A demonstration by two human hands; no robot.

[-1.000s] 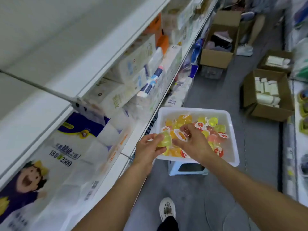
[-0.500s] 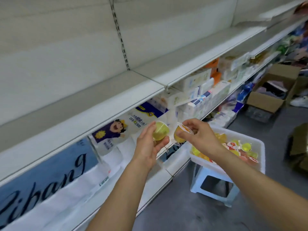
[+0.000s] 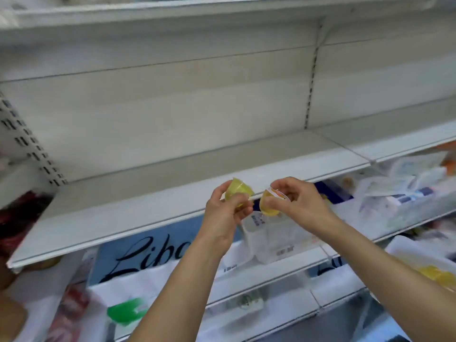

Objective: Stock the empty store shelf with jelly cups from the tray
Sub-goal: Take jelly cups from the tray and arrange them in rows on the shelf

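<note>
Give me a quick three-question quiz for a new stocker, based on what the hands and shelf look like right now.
1. True or false: each hand holds one jelly cup.
2. Which cup shows its printed lid: the one in the left hand or the right?
3. Are any cups on the empty shelf yet?

Key
1. True: the left hand grips a yellow-green cup; the right hand grips a yellow cup.
2. The right.
3. No, the empty shelf holds none.
</note>
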